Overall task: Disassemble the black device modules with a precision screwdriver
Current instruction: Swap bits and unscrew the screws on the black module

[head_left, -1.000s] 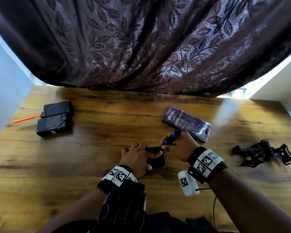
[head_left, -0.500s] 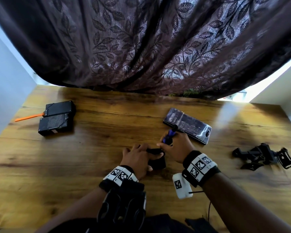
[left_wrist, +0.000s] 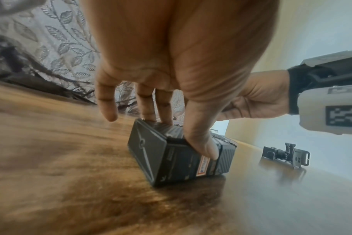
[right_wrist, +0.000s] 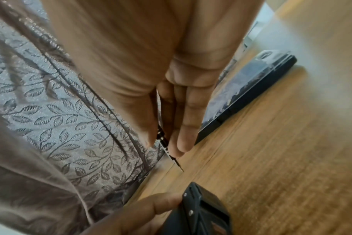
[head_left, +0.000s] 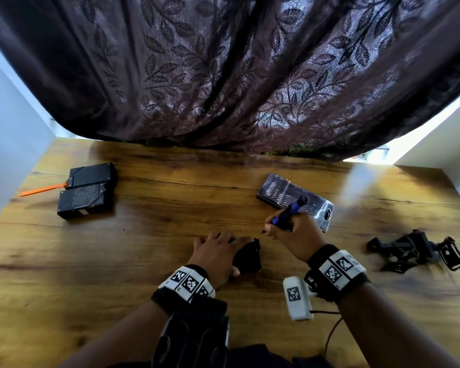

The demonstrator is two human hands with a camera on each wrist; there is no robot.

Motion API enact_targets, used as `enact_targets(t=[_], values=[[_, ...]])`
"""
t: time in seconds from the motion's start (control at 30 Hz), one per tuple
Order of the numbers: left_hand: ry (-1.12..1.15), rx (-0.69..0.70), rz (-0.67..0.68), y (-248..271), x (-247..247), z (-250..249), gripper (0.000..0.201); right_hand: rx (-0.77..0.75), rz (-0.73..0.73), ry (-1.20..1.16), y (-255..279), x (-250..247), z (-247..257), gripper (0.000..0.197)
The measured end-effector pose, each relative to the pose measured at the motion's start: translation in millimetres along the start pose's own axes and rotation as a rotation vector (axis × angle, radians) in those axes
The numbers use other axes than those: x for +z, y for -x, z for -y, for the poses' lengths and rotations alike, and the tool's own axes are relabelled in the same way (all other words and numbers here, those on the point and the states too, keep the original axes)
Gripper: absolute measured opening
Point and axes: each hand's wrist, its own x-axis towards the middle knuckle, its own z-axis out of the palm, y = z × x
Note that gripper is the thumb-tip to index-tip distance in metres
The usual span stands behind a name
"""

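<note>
A person's two bare hands work over a glossy wood-grain tabletop. The left hand rests on a boxy black device module lying on the tabletop near the front centre; its fingers press the ribbed top and the thumb presses the side, next to a small red, white and blue label too blurred to read. The casing is matte plastic with flat panels and a diagonally ribbed band. The right hand, just right of the module, pinches a precision screwdriver between thumb and fingers; its blue handle has a black cap, and the thin metal tip hangs clear of the module, just above the tabletop. Behind it lies a flat rectangular bit case with a clear shiny lid. At the far left sit two more black modules, side by side and touching, with a thin orange pry tool poking out beside them. At the right lies an angular black plastic mount. A dark leaf-patterned curtain hangs behind
</note>
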Motion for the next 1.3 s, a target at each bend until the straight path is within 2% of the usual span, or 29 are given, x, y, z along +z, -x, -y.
enact_targets(t=[0.17, 0.4, 0.57, 0.83, 1.03, 1.3], values=[[-0.184, 0.023, 0.027, 0, -2, -10, 0.081, 0.043, -0.044, -0.125, 16, -2, -21, 0.008], [-0.191, 0.02, 0.025, -1, -5, -11, 0.078, 0.069, -0.077, -0.305, 37, -2, -23, 0.001], [-0.193, 0.032, 0.024, -3, -3, -12, 0.083, 0.037, -0.083, -0.381, 40, -3, -14, 0.006], [-0.177, 0.013, 0.048, -1, -6, -14, 0.075, 0.06, -0.103, -0.261, 34, 8, -21, 0.024], [-0.238, 0.019, 0.095, 4, -8, -20, 0.072, 0.102, -0.128, -0.268, 34, 9, -22, 0.025], [-0.214, 0.022, 0.087, 4, -11, -21, 0.061, 0.102, -0.119, -0.197, 33, 15, -19, 0.029]])
